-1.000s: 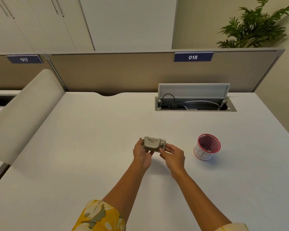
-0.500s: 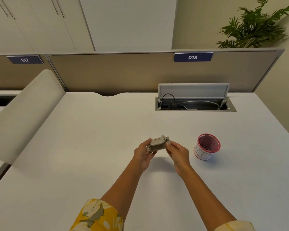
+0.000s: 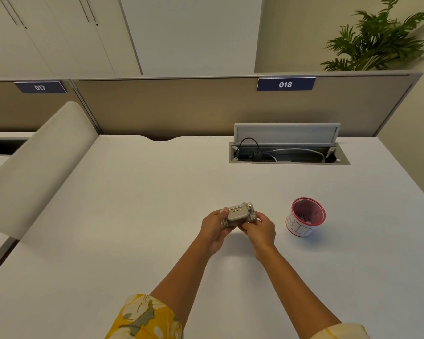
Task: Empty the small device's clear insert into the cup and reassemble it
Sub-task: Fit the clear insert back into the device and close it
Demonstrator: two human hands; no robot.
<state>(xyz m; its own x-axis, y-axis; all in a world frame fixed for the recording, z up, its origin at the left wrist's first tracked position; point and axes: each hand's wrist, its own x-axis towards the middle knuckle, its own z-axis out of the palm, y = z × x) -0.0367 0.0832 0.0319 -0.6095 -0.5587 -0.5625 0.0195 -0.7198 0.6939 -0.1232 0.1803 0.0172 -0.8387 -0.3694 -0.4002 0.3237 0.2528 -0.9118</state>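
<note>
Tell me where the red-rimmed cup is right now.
In the head view, the cup stands on the white desk, just right of the right hand, nearer than the open cable hatch.

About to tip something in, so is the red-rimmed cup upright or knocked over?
Upright. The cup stands on its base on the desk, open mouth up, with dark bits visible inside, right of both hands.

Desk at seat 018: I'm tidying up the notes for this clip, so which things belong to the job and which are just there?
Part of the job:
small device, held by left hand and right hand
cup

Just there:
open cable box
seat sign
plant
</note>
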